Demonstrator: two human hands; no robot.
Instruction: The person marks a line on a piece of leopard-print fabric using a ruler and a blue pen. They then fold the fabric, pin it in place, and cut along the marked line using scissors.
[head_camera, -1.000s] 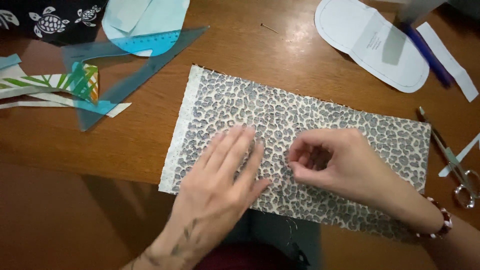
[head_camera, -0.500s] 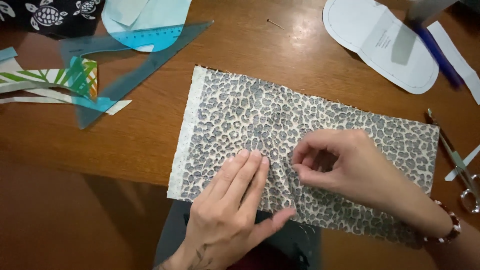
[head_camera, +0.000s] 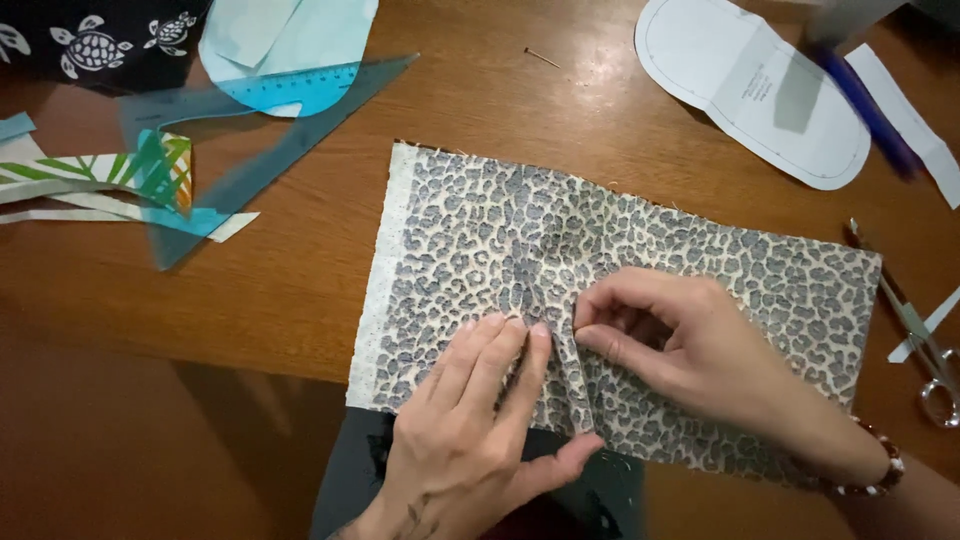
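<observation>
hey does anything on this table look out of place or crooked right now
The leopard-print fabric lies askew on the wooden table, its near edge hanging over the table's front. A raised fold runs between the left hand and the right hand, which pinches it. A lone pin lies loose near the far edge.

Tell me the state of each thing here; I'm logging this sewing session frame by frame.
Leopard-print fabric: spread on the table, pinched into a raised fold in the middle.
Left hand: flat, fingers pressing the fabric.
Right hand: fingertips pinching the fold.
Set square: lying flat, untouched.
Paper pattern: lying flat.
Scissors: lying at the right edge; whether the blades are shut is unclear.
</observation>
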